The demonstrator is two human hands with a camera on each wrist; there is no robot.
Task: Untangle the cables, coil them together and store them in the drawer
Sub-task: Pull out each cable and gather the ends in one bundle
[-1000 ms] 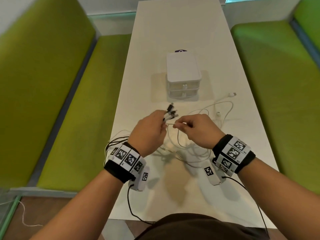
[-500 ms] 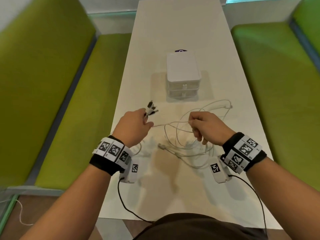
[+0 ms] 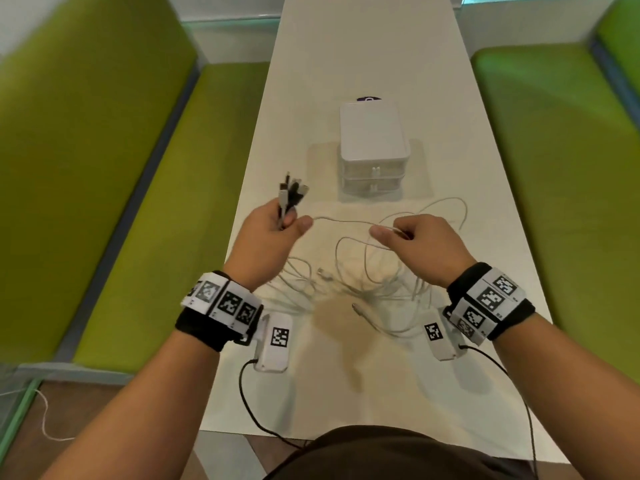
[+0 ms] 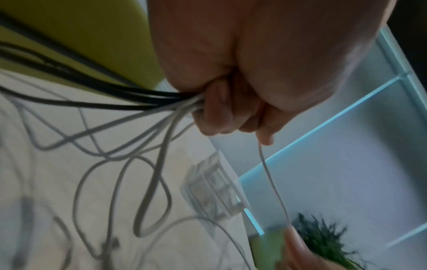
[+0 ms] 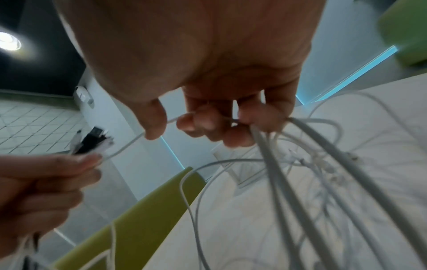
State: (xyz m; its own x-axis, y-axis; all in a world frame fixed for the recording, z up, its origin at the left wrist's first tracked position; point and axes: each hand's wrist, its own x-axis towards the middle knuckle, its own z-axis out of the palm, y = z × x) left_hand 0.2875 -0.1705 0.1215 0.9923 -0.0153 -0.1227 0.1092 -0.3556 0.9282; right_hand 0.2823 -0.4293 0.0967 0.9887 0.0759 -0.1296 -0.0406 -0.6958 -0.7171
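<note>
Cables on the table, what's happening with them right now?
A person is sorting a tangle. The left hand grips a bundle of black and white cable ends, plugs fanned upward. The right hand pinches one white cable stretched between the two hands, with more white strands hanging from its grip. The rest of the white cables lies in loose loops on the table. The small drawer unit behind them is closed; nothing is coiled or stored yet.

White table (image 3: 363, 46) with drawer box (image 3: 372, 133) and loose white cables (image 3: 381, 289) on it
</note>
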